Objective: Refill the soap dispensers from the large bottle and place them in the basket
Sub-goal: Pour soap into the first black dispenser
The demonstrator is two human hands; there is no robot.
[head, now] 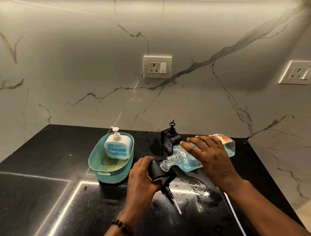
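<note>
We are looking down at a black stone counter backed by a marble-look wall, largest things first. Two wall sockets are sitting on that wall, one in the middle and one at the right edge; tiny print on the middle one is too small to read. A teal basket is standing on the counter left of centre, and a white dispenser showing blue soap is standing upright inside it, leaning toward the back wall of the basket.

The large bottle is lying tilted almost flat, clear with blue soap pooling in its lower side, its threaded neck pointing down-left. It is carrying a red-orange label near its base; we cannot read the writing. Our right hand is pressing over the bottle's body, fingers spread across it and clamped on it. Our left hand is gripping a black dispenser tilted on its side, with the bottle's neck touching its opening. A second black dispenser is standing upright just behind the bottle, pump on top. A loose pump with a white tube is lying on the counter below the held dispenser. Wet spills are shining near it. A dark bead bracelet is sitting on the left wrist.
</note>
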